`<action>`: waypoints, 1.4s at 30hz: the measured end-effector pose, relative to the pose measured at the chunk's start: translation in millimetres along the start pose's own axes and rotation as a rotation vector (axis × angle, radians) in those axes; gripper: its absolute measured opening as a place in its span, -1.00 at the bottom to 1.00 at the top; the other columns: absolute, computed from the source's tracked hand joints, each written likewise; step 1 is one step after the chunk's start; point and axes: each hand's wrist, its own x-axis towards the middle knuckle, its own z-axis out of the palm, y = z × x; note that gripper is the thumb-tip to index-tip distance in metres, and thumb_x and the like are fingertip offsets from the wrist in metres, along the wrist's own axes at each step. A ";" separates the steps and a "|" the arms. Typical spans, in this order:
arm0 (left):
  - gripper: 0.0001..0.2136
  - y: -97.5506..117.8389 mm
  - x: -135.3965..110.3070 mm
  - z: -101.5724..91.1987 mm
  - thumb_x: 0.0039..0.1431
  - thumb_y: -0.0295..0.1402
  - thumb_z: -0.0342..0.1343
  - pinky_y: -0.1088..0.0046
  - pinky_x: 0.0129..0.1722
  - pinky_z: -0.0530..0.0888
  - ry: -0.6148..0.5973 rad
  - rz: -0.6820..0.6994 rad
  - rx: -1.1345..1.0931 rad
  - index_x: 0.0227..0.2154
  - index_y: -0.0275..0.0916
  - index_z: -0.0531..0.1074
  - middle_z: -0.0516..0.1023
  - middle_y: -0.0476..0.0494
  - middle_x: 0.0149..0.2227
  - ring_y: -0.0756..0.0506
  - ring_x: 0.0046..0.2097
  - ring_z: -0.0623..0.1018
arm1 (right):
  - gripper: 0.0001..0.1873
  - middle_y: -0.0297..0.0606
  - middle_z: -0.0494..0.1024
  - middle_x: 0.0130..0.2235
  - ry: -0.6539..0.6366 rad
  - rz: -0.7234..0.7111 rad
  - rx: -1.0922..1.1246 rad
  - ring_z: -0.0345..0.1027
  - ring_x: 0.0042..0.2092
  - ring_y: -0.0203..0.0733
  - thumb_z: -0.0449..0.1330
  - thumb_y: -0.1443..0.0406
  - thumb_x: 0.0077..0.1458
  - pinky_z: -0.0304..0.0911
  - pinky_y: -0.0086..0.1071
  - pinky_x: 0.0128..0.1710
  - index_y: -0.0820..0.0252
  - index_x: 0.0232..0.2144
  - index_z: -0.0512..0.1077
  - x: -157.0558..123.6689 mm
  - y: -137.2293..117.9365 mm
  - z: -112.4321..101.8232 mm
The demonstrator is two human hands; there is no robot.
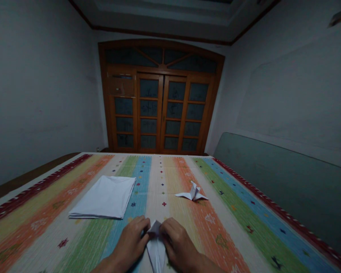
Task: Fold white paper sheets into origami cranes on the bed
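My left hand (129,240) and my right hand (177,238) rest at the near edge of the striped cloth. Both pinch a folded piece of white paper (156,248), which points toward me and is partly hidden by my fingers. Ahead and to the right of my right hand stands a white origami crane (192,193). A squared stack of white paper sheets (104,197) lies ahead and to the left of my left hand. Neither hand touches the crane or the stack.
A multicoloured striped woven cloth (238,227) with small embroidered motifs covers the surface. A grey-green padded panel (272,178) runs along the right side. Wooden glazed doors (160,113) stand beyond the far edge, and a plain wall (39,94) rises on the left.
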 end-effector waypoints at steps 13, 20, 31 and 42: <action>-0.83 8.1 -5.8 2.3 0.09 -0.57 0.07 0.37 -0.20 0.38 -0.002 0.112 -0.098 -0.35 -0.18 0.48 0.57 -0.13 -0.28 -0.19 -0.19 0.54 | -0.68 -0.22 0.60 -0.28 -0.053 -0.001 -0.005 0.49 -0.22 -0.10 0.14 0.57 0.01 0.34 -0.36 -0.22 0.14 -0.26 0.52 -0.4 3.2 -1.9; -0.86 9.7 -8.2 -3.0 0.31 -0.39 0.09 0.38 -0.23 0.43 0.070 0.201 -0.281 -0.25 -0.16 0.57 0.61 -0.15 -0.28 -0.17 -0.25 0.56 | -0.68 -0.22 0.61 -0.30 0.003 0.002 0.033 0.48 -0.27 -0.12 0.12 0.60 0.03 0.32 -0.37 -0.24 0.16 -0.28 0.51 -0.9 3.3 -0.3; -0.84 6.4 -3.8 -0.9 0.26 -0.34 0.10 0.41 -0.32 0.35 0.082 0.132 -0.314 -0.42 -0.19 0.51 0.52 -0.05 -0.46 -0.11 -0.42 0.45 | -0.78 -0.19 0.61 -0.31 0.000 0.033 0.039 0.48 -0.27 -0.11 0.16 0.53 0.06 0.32 -0.35 -0.24 0.19 -0.30 0.51 0.2 -1.8 -3.8; -0.78 -2.2 -4.7 2.1 0.20 -0.27 0.23 0.43 -0.33 0.36 -0.002 0.148 -0.482 -0.13 -0.22 0.55 0.58 -0.10 -0.29 -0.11 -0.35 0.47 | -0.77 -0.22 0.63 -0.30 -0.028 0.149 0.092 0.49 -0.23 -0.10 0.20 0.54 0.04 0.30 -0.34 -0.19 0.19 -0.32 0.58 5.6 -0.8 -3.6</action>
